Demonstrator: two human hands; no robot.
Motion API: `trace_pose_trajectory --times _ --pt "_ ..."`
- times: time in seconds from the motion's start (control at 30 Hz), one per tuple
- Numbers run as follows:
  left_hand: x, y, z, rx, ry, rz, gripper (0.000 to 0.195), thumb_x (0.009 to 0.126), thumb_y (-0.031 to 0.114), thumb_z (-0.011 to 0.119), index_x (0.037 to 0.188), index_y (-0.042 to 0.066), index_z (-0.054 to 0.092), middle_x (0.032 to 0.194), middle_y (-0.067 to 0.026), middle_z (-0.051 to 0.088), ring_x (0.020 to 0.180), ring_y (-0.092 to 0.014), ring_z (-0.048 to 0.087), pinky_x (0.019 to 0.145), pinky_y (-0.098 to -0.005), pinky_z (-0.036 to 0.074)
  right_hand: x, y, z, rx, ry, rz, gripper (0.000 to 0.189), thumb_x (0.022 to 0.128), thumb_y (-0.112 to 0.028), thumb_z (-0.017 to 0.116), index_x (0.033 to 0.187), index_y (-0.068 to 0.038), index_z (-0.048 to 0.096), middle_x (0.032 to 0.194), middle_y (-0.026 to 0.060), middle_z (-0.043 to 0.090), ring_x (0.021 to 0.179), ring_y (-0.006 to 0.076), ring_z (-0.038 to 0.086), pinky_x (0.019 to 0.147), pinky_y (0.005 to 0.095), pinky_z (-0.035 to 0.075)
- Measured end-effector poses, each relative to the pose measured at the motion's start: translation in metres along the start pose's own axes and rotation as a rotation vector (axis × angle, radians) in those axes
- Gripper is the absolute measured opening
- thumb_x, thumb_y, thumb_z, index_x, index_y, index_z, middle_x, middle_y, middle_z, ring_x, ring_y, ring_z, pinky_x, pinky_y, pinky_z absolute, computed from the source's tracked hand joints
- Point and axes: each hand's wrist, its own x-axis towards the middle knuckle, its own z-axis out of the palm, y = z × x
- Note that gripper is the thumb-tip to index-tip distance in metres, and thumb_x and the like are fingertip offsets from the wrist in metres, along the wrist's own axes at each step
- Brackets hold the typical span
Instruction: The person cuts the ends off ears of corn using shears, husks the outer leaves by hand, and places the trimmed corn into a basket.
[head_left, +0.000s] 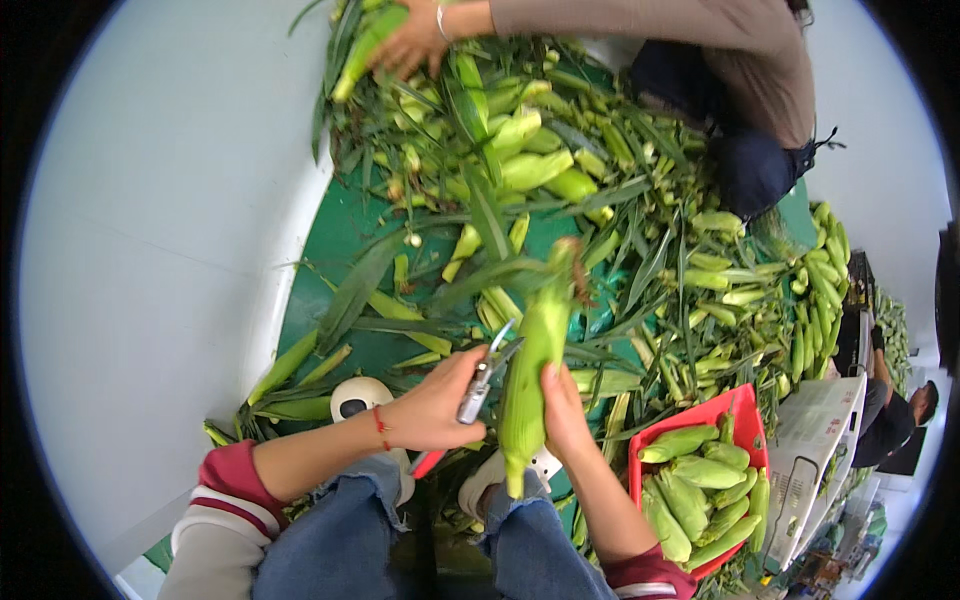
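My left hand (431, 401), with a red string bracelet at the wrist, grips a pair of pruning shears (474, 397). Their blades are parted and point up, close beside a green ear of corn in its husk (529, 375); I cannot tell whether they touch it. A red handle end shows below that hand. Around the ear's right side closes my right hand (564, 412). The ear stands nearly upright over my knees, its brown silk end away from me and its pale, narrow end towards me. The far end is blurred.
Right of me, a red crate (742, 409) holds several husked ears, beside a white crate (814, 442). Loose leaves and husks litter the green floor (341, 225). Across from me a person's hand (412, 37) holds corn at a large pile (525, 150). A white wall (165, 187) bounds the left.
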Motion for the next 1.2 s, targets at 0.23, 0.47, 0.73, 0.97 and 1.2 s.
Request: trace_pose_trajectory --times 0.23,0.47,0.73,0.97,1.2 --pt "0.012 0.0 -0.038 -0.03 0.323 -0.273 0.054 0.067 0.011 0.061 0.116 0.001 0.041 0.08 -0.0145 0.056 0.072 -0.029 0.059 0.065 -0.0371 0.047 -0.02 -0.032 -0.008 -0.659 -0.08 -0.146 0.062 0.081 -0.048 0.058 0.115 0.003 0.045 0.097 0.017 0.061 0.089 0.027 0.061 0.077 0.0337 0.047" --pt "-0.011 -0.032 -0.031 0.056 -0.116 -0.083 0.081 0.065 0.013 0.062 0.133 -0.003 0.022 0.117 -0.022 0.042 0.104 -0.032 0.048 0.089 -0.0369 0.04 -0.006 -0.055 -0.013 -1.244 -0.029 -0.262 0.067 0.07 -0.046 0.068 0.119 -0.006 0.046 0.092 0.0196 0.062 0.079 0.0339 0.063 0.066 0.0395 0.051" --pt "-0.013 -0.032 -0.022 0.192 0.038 -0.174 0.052 0.066 0.017 0.063 0.111 0.002 0.043 0.087 -0.0194 0.059 0.077 -0.038 0.059 0.068 -0.0431 0.048 -0.008 -0.059 -0.018 -1.378 -0.039 -0.268 0.06 0.064 -0.038 0.074 0.111 -0.006 0.054 0.092 0.0112 0.057 0.08 0.0294 0.06 0.065 0.0381 0.05" --pt "-0.046 -0.068 -0.024 -0.415 -0.195 -0.348 0.062 0.073 0.012 0.061 0.13 0.003 0.035 0.1 -0.0039 0.052 0.092 -0.016 0.053 0.081 -0.033 0.045 0.003 -0.008 -0.061 0.2 -0.111 0.286 0.05 0.081 -0.034 0.055 0.118 -0.002 0.048 0.107 0.0166 0.058 0.1 0.027 0.058 0.087 0.0373 0.046" --pt "0.011 -0.009 0.009 -0.554 -0.155 -0.203 0.078 0.07 0.01 0.061 0.137 0.002 0.021 0.104 -0.0071 0.047 0.094 -0.015 0.046 0.08 -0.0271 0.04 0.008 0.009 -0.043 0.754 -0.487 0.584 0.066 0.078 -0.053 0.033 0.108 0.003 0.052 0.082 0.0258 0.059 0.068 0.0352 0.059 0.062 0.0413 0.05"
